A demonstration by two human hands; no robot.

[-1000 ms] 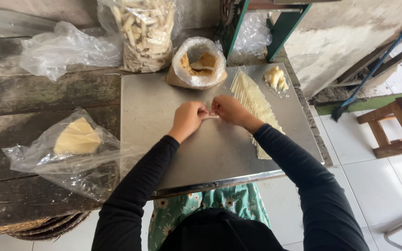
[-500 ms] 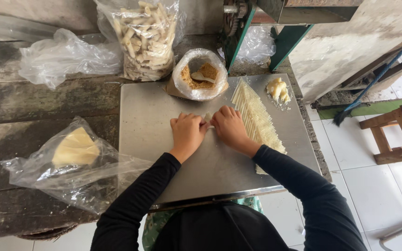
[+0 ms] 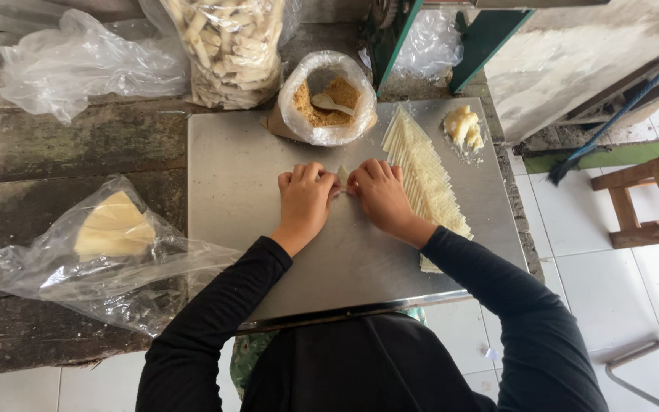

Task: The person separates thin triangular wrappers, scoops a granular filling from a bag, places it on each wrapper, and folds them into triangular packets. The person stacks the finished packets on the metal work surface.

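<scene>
Pale dough wrapper [image 3: 342,176], thin, soft, tear-prone, on steel table [image 3: 238,175]
Left hand [image 3: 304,197] and right hand [image 3: 379,194] fingers pinch it closed between them; best held lightly by its edges, beside stacked wrappers [image 3: 429,179]

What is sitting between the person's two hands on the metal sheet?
In the head view, a small pale wrapper piece sits between the left hand and right hand, pinched by both.

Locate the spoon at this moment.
In the head view, the spoon lies in the bag of brown crumbs at the metal sheet's far edge, beyond both hands.
</scene>
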